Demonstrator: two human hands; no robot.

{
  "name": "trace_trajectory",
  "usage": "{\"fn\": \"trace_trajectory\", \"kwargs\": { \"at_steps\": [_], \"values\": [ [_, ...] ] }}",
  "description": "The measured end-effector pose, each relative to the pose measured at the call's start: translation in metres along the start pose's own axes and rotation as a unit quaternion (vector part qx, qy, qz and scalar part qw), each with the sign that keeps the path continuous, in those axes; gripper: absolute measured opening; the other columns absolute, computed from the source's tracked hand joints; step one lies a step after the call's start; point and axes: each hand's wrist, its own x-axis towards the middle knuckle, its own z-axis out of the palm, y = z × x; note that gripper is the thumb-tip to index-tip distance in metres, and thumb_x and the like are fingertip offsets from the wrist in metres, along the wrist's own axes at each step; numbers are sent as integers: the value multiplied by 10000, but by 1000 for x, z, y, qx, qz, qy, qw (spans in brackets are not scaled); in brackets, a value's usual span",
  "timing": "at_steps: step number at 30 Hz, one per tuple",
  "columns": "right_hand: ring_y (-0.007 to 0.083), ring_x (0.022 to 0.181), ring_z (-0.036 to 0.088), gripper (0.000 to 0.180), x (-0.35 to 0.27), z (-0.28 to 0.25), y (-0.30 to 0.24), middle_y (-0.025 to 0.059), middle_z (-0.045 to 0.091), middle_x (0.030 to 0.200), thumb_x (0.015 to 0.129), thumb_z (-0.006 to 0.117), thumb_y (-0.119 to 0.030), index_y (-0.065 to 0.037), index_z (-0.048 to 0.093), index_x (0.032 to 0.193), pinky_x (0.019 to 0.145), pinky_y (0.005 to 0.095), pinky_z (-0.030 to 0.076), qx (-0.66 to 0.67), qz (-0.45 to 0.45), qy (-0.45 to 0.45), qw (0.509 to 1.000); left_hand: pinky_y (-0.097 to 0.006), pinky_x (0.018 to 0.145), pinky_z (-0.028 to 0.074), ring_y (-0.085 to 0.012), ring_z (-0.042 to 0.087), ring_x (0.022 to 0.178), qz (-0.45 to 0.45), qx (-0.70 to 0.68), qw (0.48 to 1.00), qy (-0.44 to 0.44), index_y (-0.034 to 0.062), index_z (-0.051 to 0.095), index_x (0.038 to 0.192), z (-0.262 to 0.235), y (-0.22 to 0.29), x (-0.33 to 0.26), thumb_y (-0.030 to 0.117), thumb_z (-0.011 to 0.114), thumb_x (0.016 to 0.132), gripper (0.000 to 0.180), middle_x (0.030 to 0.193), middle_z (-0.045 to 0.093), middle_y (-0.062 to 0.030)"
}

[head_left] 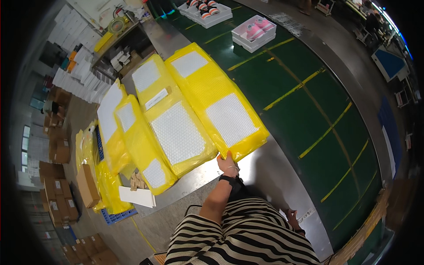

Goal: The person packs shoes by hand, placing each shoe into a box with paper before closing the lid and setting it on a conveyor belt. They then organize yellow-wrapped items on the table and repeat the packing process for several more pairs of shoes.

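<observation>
Clearly, the rightmost yellow pack (213,83) lies against the left fingers (229,156)

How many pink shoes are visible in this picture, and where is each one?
2: one on the left and one on the right, both inside the white tray on the green belt. Others may be hidden.

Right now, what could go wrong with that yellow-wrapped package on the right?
Tearing: the left hand grips the right yellow package at its near left corner, so a hard pull might rip it there.
Dragging: the middle yellow package lies right alongside and could shift with it.
Snagging: its right side runs along the green surface, so belt movement, if any, might catch it.
</observation>
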Motion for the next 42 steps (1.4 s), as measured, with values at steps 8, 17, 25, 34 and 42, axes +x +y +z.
{"fn": "trace_trajectory", "kwargs": {
  "at_steps": [8,17,25,34,42],
  "values": [
    [367,1394,264,1022,-8,-5,-3,383,116,1474,766,744,-325,-16,83,1482,1146,373,201,-36,10,7,999,-321,746,510,-212,605,839,-63,-94,993,-17,-13,520,1161,27,13,-29,74,697,832,383,1014,625,-126],
    [492,1357,234,906,-8,-18,-20,422,193,1416,738,741,-336,-45,245,1438,1071,452,330,-94,-59,2,994,-322,675,485,-180,572,764,-47,-77,993,-81,9,556,1165,11,23,-30,225,722,833,429,957,615,-99],
    [510,1270,365,872,-10,-29,-66,415,232,1405,754,727,-411,-15,322,1416,1018,474,388,-132,-54,23,990,-406,791,463,-254,552,870,-294,-163,940,-60,84,585,1095,-156,-12,12,415,549,916,378,968,589,-94],
    [289,1142,534,658,44,-24,-270,128,540,1277,881,633,-359,-89,373,1422,922,379,453,176,-27,-139,974,-331,584,447,-175,538,624,-243,-233,941,-29,112,571,805,-185,25,69,423,517,945,345,668,557,-20],
    [315,1146,473,563,183,83,-417,110,425,1363,924,587,-359,-141,370,1395,949,445,424,530,82,-228,812,-363,850,410,-151,559,844,-313,-304,900,-3,136,580,942,-157,56,117,535,656,831,421,873,595,9]
  ]
}}
